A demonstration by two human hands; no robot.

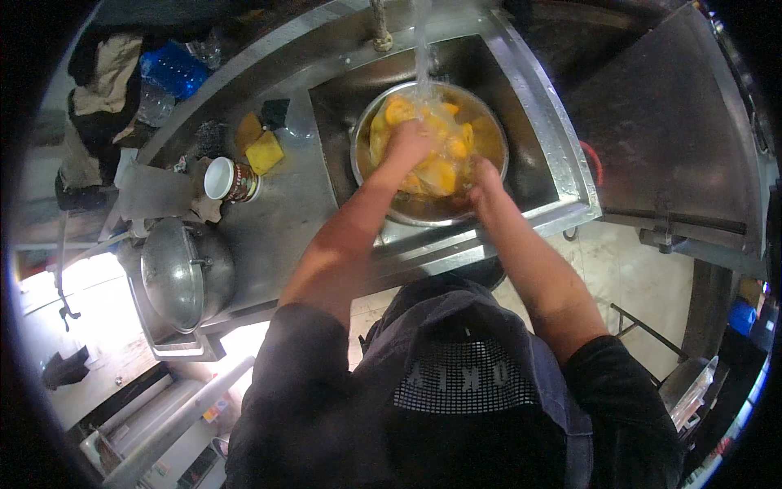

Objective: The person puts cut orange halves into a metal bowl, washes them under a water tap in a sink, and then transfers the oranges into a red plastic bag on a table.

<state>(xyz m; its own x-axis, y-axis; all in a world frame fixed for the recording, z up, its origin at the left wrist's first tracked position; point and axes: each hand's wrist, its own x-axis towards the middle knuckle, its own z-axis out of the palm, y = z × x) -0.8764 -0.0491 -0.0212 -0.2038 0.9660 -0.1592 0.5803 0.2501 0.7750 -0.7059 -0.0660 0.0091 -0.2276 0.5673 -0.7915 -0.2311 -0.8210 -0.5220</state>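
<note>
A round steel bowl (494, 122) stands in the sink, holding water and several yellow-orange pieces of food (446, 175) whose kind I cannot make out. From above, a stream of water (422, 57) falls into it. My left hand (410, 140) reaches in among the pieces near the stream, its fingers blurred and partly under water. Just inside the bowl's right side is my right hand (484, 179), dipped into the water at the edge of the pieces. Splashing hides its fingertips, so whether either hand grips a piece does not show.
The steel sink (533, 175) surrounds the bowl, below a faucet (381, 37). On the left counter are a yellow sponge (265, 153), a white-rimmed printed tub (232, 180) and a large metal pot (187, 273). A blue plastic bottle (173, 69) lies at the far left.
</note>
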